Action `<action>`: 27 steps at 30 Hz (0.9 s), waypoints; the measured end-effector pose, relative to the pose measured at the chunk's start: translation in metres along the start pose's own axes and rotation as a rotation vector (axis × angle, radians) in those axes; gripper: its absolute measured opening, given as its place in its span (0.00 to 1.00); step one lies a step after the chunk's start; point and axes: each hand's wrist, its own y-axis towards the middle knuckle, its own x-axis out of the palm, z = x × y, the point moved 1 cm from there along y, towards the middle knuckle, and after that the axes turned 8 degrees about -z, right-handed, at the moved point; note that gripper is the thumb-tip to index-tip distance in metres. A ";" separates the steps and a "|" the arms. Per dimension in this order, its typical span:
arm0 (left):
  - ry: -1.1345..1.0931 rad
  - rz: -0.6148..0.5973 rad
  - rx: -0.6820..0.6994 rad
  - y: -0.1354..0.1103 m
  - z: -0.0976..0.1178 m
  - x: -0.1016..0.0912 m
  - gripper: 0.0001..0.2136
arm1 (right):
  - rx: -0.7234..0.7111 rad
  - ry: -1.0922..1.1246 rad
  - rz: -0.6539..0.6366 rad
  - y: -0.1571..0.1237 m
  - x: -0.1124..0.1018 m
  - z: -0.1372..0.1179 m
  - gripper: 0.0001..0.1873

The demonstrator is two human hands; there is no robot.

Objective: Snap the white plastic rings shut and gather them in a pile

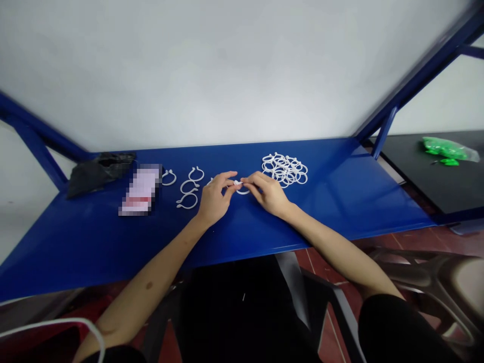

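Observation:
A white open plastic ring (242, 191) with small knobbed ends is pinched at its top between both hands, just above the blue table. My left hand (215, 197) has its thumb and index finger closed at the ring's left end; my right hand (270, 194) grips the right end with bent fingers. The fingertips partly hide the knobs. Several similar rings (188, 201) lie spread to the left of my left hand, one partly behind it. A heap of white rings (285, 170) sits just beyond my right hand.
On the blue table (242, 237), a pixelated phone-like object (141, 189) lies at left beside a black plastic bag (96, 174). Blue metal supports (385, 133) flank the white wall. A clear bag with green items (449, 148) rests on a dark table at right. A plastic stool (427, 282) stands lower right.

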 end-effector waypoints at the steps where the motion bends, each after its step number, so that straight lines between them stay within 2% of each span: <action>1: 0.045 -0.019 0.030 0.002 -0.002 -0.001 0.12 | -0.002 -0.078 0.046 0.002 -0.005 0.002 0.12; 3: 0.172 -0.060 0.078 0.005 -0.009 -0.003 0.15 | 0.061 -0.247 0.144 0.006 -0.017 0.011 0.12; 5: 0.329 -0.079 0.055 0.008 -0.018 -0.007 0.14 | 0.182 -0.408 0.215 0.007 -0.031 0.026 0.12; 9: 0.564 -0.127 -0.034 0.010 -0.030 -0.018 0.14 | 0.362 -0.632 0.222 0.000 -0.048 0.064 0.14; 13: 0.621 -0.165 -0.046 0.009 -0.031 -0.023 0.15 | 0.439 -0.691 0.163 -0.003 -0.042 0.083 0.14; 16: 0.580 -0.214 -0.015 0.007 -0.030 -0.021 0.14 | 0.443 -0.729 0.115 -0.001 -0.037 0.078 0.14; 20: 0.529 -0.258 -0.009 0.004 -0.031 -0.016 0.12 | 0.452 -0.725 0.180 -0.009 -0.042 0.056 0.15; 24: 0.493 -0.271 -0.031 0.005 -0.032 -0.015 0.12 | 0.450 -0.625 0.260 -0.038 -0.043 0.026 0.13; 27: 0.476 -0.230 -0.037 0.002 -0.028 -0.020 0.13 | 0.456 -0.537 0.246 -0.064 -0.034 0.003 0.12</action>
